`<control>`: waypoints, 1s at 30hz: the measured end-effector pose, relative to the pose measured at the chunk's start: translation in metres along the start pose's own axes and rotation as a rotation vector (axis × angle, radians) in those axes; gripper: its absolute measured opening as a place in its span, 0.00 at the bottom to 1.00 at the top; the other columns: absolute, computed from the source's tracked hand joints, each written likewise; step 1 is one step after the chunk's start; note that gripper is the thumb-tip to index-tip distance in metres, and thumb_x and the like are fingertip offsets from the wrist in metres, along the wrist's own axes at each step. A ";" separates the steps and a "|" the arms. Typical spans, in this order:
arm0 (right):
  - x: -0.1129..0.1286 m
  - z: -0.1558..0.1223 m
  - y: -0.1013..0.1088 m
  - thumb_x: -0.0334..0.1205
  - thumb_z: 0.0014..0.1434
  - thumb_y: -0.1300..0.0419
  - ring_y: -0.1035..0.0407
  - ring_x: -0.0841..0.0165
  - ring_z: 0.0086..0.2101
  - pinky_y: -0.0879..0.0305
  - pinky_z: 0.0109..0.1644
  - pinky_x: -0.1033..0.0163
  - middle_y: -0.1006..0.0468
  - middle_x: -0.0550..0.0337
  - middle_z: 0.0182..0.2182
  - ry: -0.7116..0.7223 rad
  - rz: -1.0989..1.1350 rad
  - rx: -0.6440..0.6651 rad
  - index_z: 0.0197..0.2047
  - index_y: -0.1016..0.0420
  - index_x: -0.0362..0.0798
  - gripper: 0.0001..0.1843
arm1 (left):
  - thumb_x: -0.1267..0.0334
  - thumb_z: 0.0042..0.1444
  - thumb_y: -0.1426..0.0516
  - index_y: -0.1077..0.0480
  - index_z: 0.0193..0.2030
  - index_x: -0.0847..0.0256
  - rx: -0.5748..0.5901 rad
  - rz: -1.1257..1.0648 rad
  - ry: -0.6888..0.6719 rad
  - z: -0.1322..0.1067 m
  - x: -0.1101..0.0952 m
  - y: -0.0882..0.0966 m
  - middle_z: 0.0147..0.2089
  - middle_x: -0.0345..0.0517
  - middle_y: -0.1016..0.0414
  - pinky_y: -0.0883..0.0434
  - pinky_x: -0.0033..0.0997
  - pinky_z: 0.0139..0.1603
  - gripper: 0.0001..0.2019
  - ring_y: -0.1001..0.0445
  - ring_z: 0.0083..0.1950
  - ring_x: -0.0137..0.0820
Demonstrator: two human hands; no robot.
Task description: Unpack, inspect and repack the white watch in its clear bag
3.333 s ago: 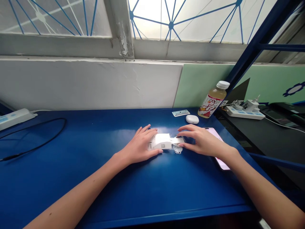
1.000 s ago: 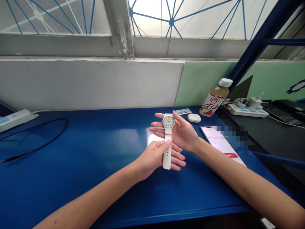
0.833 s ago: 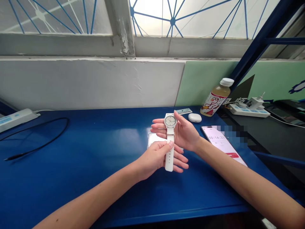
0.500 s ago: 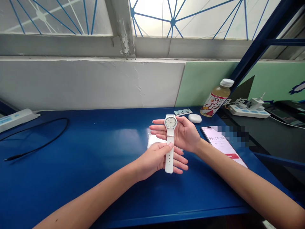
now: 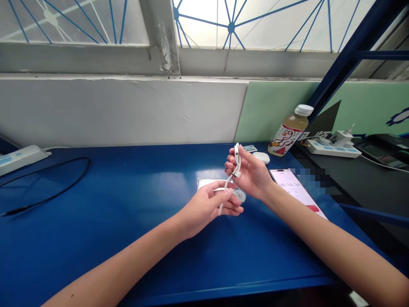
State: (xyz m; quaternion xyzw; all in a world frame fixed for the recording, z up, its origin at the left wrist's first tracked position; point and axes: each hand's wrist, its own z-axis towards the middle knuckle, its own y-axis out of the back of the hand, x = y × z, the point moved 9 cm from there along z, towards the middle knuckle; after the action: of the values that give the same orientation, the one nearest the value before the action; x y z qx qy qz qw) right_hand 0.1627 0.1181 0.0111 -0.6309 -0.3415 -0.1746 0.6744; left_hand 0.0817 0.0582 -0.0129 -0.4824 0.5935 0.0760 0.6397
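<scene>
A white wristwatch (image 5: 237,158) is turned edge-on above the desk, so its dial is out of sight. My right hand (image 5: 254,175) has its fingers curled round the upper part of the watch. Lower down, my left hand (image 5: 203,209) pinches the white strap between thumb and fingers, and the strap's end hangs below. Behind the left hand lies a flat white item (image 5: 206,182), partly covered by the fingers. A round, clear-looking item (image 5: 239,196) shows beside the left fingertips; its kind is unclear.
To the right are a phone (image 5: 298,194) showing a timer, a white earbud case (image 5: 261,157), a small card (image 5: 250,148) and a drink bottle (image 5: 289,131). A power strip (image 5: 335,149) stands beyond. A black cable (image 5: 64,192) and another power strip (image 5: 24,158) lie left.
The watch has turned from dial-up to edge-on. My right hand went from lying flat under it to curling round it. The round item has come into view.
</scene>
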 end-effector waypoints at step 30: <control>-0.023 -0.010 -0.022 0.44 0.71 0.55 0.23 0.62 0.47 0.29 0.55 0.55 0.23 0.45 0.55 -0.234 -0.174 0.279 0.57 0.28 0.41 0.23 | 0.64 0.61 0.38 0.29 0.47 0.68 0.094 0.056 0.131 -0.007 0.018 -0.017 0.46 0.62 0.20 0.27 0.47 0.55 0.11 0.19 0.48 0.44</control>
State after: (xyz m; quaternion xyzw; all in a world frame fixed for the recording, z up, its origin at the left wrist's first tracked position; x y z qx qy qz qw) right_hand 0.1342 0.1009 0.0119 -0.5156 -0.4917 -0.1085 0.6932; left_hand 0.0933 0.0357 -0.0178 -0.4390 0.6502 0.0345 0.6191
